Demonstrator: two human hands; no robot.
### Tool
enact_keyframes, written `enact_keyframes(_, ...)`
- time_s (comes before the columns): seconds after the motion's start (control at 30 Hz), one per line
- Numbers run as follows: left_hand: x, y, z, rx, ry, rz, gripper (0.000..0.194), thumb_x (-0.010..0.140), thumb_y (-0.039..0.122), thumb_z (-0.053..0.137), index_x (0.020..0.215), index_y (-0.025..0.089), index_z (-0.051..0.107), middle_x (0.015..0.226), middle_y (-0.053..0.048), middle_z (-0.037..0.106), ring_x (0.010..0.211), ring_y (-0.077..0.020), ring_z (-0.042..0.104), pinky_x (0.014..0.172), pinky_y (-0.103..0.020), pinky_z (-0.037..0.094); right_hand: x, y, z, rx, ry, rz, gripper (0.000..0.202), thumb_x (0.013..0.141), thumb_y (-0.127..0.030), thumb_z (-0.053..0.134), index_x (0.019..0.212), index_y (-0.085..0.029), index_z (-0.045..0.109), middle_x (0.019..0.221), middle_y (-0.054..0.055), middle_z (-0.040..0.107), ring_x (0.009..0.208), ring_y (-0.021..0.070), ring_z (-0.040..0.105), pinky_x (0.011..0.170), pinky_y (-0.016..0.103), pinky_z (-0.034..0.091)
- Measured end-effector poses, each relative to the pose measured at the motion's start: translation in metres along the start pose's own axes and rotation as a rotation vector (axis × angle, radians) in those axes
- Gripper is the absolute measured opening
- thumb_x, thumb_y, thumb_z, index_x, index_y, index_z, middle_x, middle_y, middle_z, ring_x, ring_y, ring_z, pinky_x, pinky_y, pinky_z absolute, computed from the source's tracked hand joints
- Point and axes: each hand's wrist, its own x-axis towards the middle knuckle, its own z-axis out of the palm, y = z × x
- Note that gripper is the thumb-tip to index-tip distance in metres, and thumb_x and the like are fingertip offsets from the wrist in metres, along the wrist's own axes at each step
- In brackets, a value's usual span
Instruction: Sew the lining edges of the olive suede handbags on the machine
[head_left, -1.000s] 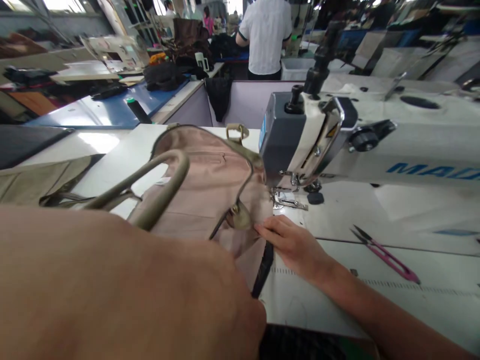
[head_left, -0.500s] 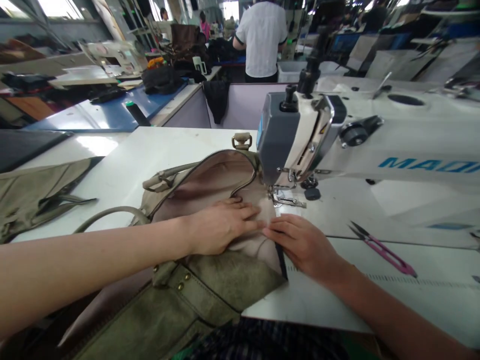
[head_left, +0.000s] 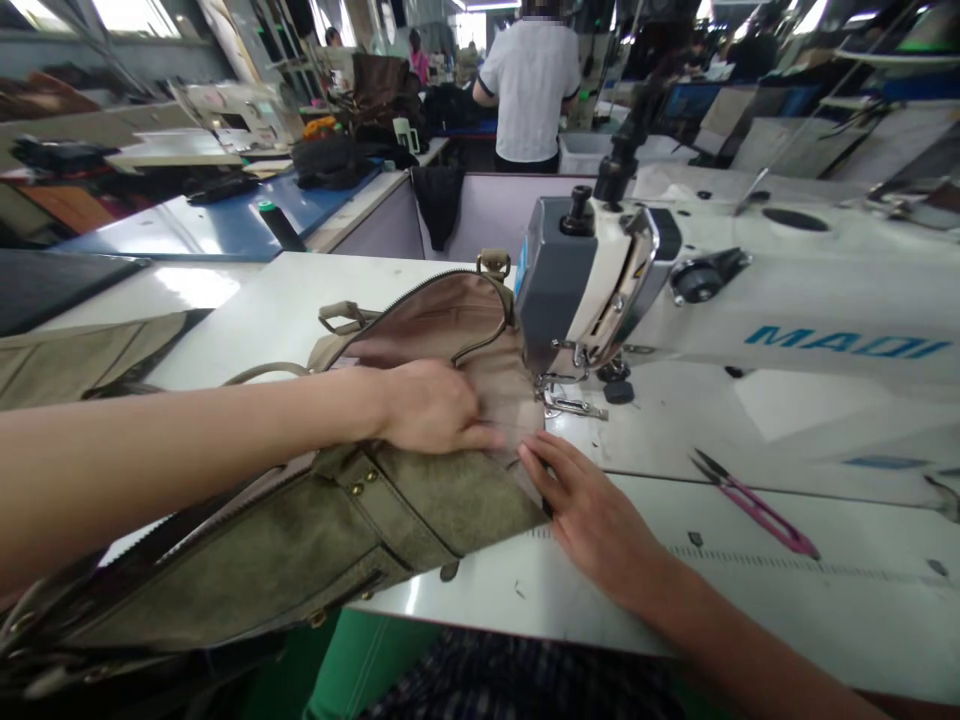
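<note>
An olive bag (head_left: pixel 442 500) with a pinkish lining lies unzipped on the white table, its right edge reaching the needle area of a sewing machine (head_left: pixel 559 290). My left hand (head_left: pixel 435 405) presses on the lining, thumb stretched toward the right, its other fingers curled into the fabric and partly hidden. At the bag's right edge, just below the presser foot (head_left: pixel 574 405), my right hand (head_left: pixel 585 495) pinches the lining's edge between thumb and fingers. The two hands are close but apart.
Pink-handled thread snips (head_left: pixel 757 505) lie on the table to the right. Another olive piece (head_left: pixel 90 350) is at the left. A green-topped thread cone (head_left: pixel 279 227) stands at the far left corner. Beyond the partition, a person in a white shirt (head_left: pixel 529 90) stands facing away.
The bag's front panel has shifted up, away from me, and its body has turned somewhat. My left hand has moved left and up, its fingers curling. My right hand has moved slightly down and left.
</note>
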Motion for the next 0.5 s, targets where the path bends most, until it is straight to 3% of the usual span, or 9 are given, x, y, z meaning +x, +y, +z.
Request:
enact_keyframes(0.03, -0.012, 0.021, -0.002, 0.028, -0.107, -0.068, 0.061, 0.099, 0.048, 0.029, 0.07, 0.012, 0.069, 0.067, -0.012, 0.067, 0.065, -0.0225, 0.062, 0.067, -0.034, 0.048, -0.003, -0.005, 0.0, -0.009, -0.008, 0.012, 0.058, 0.075, 0.002, 0.045, 0.133, -0.002, 0.044, 0.132, 0.023, 0.051, 0.127, 0.0318, 0.045, 0.102, 0.051, 0.048)
enact_keyframes(0.07, -0.024, 0.042, -0.002, 0.014, -0.223, -0.069, 0.059, 0.096, 0.054, 0.033, 0.07, 0.014, 0.068, 0.065, -0.011, 0.066, 0.06, -0.022, 0.06, 0.06, -0.032, 0.045, -0.005, -0.01, -0.001, -0.014, -0.013, 0.03, 0.058, 0.075, 0.002, 0.044, 0.133, -0.003, 0.045, 0.135, 0.023, 0.048, 0.129, 0.032, 0.042, 0.103, 0.052, 0.047)
enact_keyframes(0.13, -0.043, 0.078, 0.004, -0.044, -0.164, -0.014, 0.04, 0.09, 0.051, 0.05, 0.082, 0.016, 0.068, 0.073, -0.008, 0.067, 0.063, -0.0211, 0.061, 0.059, -0.031, 0.044, -0.008, -0.018, -0.002, -0.003, -0.012, 0.06, 0.055, 0.076, 0.004, 0.04, 0.13, -0.006, 0.05, 0.136, 0.02, 0.047, 0.129, 0.0309, 0.042, 0.105, 0.054, 0.044)
enact_keyframes(0.2, -0.051, 0.096, 0.012, -0.123, -0.105, 0.084, 0.029, 0.085, 0.045, 0.061, 0.091, 0.017, 0.065, 0.083, -0.007, 0.068, 0.073, -0.0212, 0.063, 0.068, -0.031, 0.047, -0.008, -0.023, -0.005, 0.05, -0.011, 0.061, 0.052, 0.078, 0.004, 0.038, 0.126, -0.009, 0.054, 0.13, 0.019, 0.051, 0.125, 0.0302, 0.045, 0.105, 0.056, 0.042)
enact_keyframes(0.33, -0.046, 0.085, 0.018, -0.238, -0.082, 0.027, 0.024, 0.095, 0.037, 0.047, 0.088, 0.017, 0.058, 0.084, -0.006, 0.067, 0.078, -0.0217, 0.063, 0.076, -0.033, 0.047, -0.01, -0.031, -0.015, 0.322, -0.03, 0.068, 0.054, 0.078, 0.0, 0.04, 0.13, -0.008, 0.053, 0.113, 0.017, 0.057, 0.106, 0.0274, 0.054, 0.094, 0.049, 0.052)
enact_keyframes(0.43, -0.045, 0.068, 0.015, -0.292, -0.066, 0.001, 0.023, 0.097, 0.033, 0.041, 0.085, 0.018, 0.054, 0.082, -0.004, 0.065, 0.077, -0.0203, 0.062, 0.072, -0.03, 0.046, -0.02, -0.03, -0.023, 0.536, 0.011, 0.19, 0.054, 0.085, -0.003, 0.037, 0.136, -0.016, 0.048, 0.118, 0.013, 0.057, 0.105, 0.0217, 0.058, 0.09, 0.04, 0.055)
enact_keyframes(0.5, -0.048, 0.064, 0.014, -0.32, -0.075, 0.05, 0.023, 0.097, 0.033, 0.042, 0.083, 0.019, 0.053, 0.079, -0.003, 0.064, 0.08, -0.0197, 0.063, 0.077, -0.03, 0.046, -0.027, -0.026, -0.027, 0.607, 0.054, 0.292, 0.045, 0.092, -0.009, 0.041, 0.133, -0.021, 0.052, 0.122, 0.011, 0.057, 0.105, 0.0189, 0.061, 0.089, 0.034, 0.055)
